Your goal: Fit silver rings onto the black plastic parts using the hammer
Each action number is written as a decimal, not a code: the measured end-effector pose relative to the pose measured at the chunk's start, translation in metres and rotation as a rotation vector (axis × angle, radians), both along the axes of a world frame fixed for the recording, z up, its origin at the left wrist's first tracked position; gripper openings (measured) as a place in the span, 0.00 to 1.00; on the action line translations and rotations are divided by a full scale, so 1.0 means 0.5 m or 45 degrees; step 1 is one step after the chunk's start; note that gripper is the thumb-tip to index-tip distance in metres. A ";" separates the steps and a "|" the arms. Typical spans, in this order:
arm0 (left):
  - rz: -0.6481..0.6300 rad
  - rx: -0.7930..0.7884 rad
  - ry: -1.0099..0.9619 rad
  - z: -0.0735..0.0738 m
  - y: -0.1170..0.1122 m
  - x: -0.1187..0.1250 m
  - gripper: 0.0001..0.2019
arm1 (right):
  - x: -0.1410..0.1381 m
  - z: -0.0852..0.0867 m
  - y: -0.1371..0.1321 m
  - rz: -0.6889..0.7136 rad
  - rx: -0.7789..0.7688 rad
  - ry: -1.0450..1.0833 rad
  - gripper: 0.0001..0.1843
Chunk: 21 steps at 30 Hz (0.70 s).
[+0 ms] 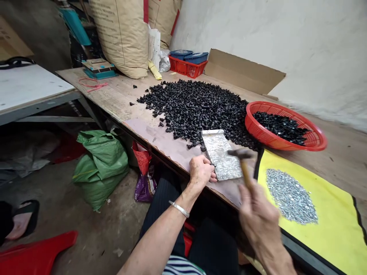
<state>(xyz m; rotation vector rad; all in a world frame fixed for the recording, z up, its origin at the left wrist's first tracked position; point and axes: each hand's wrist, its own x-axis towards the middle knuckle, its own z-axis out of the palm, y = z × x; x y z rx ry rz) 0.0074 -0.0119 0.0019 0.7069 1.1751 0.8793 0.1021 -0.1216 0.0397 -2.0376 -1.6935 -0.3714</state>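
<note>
Silver metal plate (222, 154), lower centre of frame, clamped at its edge by left hand (200, 172); hammer (244, 167) gripped in blurred right hand (258, 221); black plastic pieces (192, 109) heaped just beyond, beside red basket (283, 131).

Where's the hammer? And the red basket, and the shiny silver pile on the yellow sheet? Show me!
Hammer (244, 170): head view, on the wooden handle.
Red plastic basket (254, 129): head view, on its left wall.
Pile of small silver pieces (290, 196): head view, on the middle of the pile.
</note>
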 end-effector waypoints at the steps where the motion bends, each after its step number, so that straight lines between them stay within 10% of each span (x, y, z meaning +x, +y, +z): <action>1: 0.006 0.006 -0.008 -0.001 0.000 0.000 0.09 | 0.000 -0.012 0.000 0.014 -0.134 -0.034 0.14; 9: -0.007 -0.026 0.003 0.002 0.003 -0.002 0.09 | -0.004 -0.020 -0.007 -0.130 -0.012 0.081 0.16; 15: -0.015 -0.041 0.012 0.004 0.004 -0.001 0.08 | 0.012 -0.050 0.004 -0.156 -0.399 0.084 0.12; 21: -0.011 0.024 -0.207 0.009 -0.009 -0.022 0.09 | 0.046 -0.044 0.027 -0.091 -0.373 1.284 0.15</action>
